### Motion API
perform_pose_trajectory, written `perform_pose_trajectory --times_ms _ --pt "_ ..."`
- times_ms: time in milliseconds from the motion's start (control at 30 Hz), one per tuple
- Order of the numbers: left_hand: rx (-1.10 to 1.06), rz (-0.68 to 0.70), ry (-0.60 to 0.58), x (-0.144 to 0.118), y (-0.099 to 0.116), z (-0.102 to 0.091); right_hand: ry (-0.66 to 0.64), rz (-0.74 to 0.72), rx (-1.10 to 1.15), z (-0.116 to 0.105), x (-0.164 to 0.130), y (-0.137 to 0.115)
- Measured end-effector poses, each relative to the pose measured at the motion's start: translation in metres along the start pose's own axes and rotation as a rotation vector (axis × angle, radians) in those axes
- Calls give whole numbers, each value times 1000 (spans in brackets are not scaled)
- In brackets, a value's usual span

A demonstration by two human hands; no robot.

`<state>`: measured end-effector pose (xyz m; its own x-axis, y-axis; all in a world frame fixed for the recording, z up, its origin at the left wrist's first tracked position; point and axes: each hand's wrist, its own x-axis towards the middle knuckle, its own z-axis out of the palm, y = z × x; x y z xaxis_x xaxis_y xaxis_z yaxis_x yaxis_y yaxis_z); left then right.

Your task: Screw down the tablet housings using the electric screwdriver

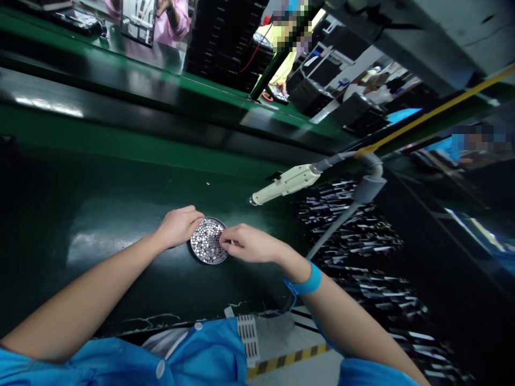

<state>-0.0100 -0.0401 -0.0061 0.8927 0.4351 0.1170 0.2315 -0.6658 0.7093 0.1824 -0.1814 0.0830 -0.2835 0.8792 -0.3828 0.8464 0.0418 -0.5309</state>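
A round, shallow metal dish [206,244], filled or dotted with many small shiny pieces like screws, lies on the green work surface [132,279] in front of me. My left hand [180,226] grips the dish's upper left rim, its fingers curled at the edge. Over the right side of the dish, my right hand [249,244] has its fingertips pinched together at the small pieces. Whatever is between those fingertips is too small to make out. A blue band [309,280] circles my right wrist.
A cream-coloured tool like an electric screwdriver [285,185] hangs beyond my right hand, on a grey hose [368,158]. Black racks of shiny strips [350,230] stand to the right. Across a raised ledge [161,112] are a person's pink sleeves [173,27] and stacked black trays [223,43].
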Motion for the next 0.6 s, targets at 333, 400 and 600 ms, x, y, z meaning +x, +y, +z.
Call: perform_pose_trajectory --times_ms 333,400,600 --pt "-9 -3 13 -1 0 0 121 345 848 31 5 -9" --pt "-19 8 13 -2 0 -1 137 383 858 29 5 -7" --pt "-27 25 7 -3 0 -1 56 414 1058 40 10 -18"
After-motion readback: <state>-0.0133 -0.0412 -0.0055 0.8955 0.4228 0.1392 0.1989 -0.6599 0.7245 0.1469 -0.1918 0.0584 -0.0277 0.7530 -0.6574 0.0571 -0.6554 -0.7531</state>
